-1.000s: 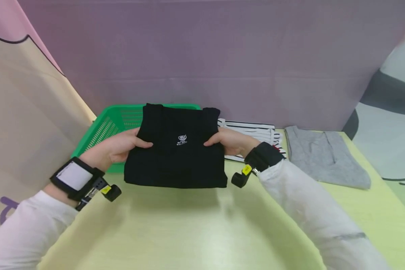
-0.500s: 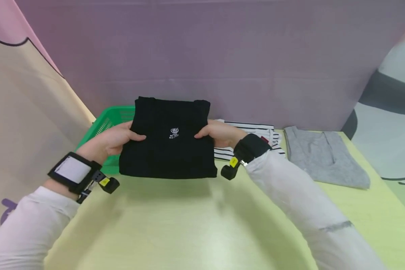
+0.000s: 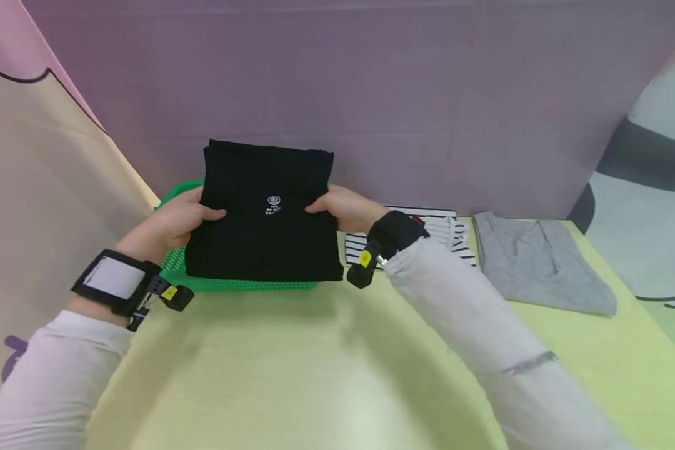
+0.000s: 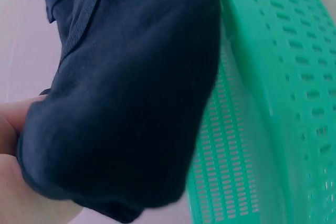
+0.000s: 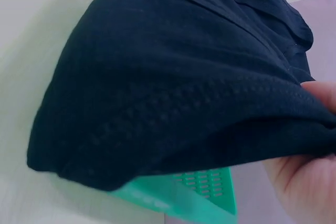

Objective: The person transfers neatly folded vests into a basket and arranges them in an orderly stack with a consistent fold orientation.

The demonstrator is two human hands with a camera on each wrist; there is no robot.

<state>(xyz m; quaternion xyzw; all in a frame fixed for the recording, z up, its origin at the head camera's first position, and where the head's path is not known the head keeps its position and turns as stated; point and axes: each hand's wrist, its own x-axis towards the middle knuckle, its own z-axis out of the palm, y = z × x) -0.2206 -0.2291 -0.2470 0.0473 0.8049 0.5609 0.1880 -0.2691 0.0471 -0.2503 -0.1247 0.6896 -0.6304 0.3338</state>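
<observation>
A folded black shirt point(image 3: 259, 244) with a small white print near its middle hangs in the air between both hands. My left hand point(image 3: 177, 215) grips its left side, thumb on top and the other fingers underneath. On the opposite side my right hand point(image 3: 351, 209) pinches the edge the same way. Below and behind the shirt stands a green plastic basket point(image 3: 242, 285), mostly hidden by the cloth in the head view. The left wrist view shows the basket's slotted wall point(image 4: 299, 77) beside the dark fabric point(image 4: 131, 93). In the right wrist view the shirt point(image 5: 173, 77) covers most of the basket.
A folded striped black-and-white garment point(image 3: 444, 231) lies right of the basket, partly behind the right wrist. Farther right is a folded grey garment point(image 3: 545, 265). The pale yellow table point(image 3: 292, 375) ends at a purple-grey curtain point(image 3: 371, 81) at the back.
Both hands have carried the black shirt left and away from the body, over the basket. More of the basket's front now shows under the shirt's lower edge.
</observation>
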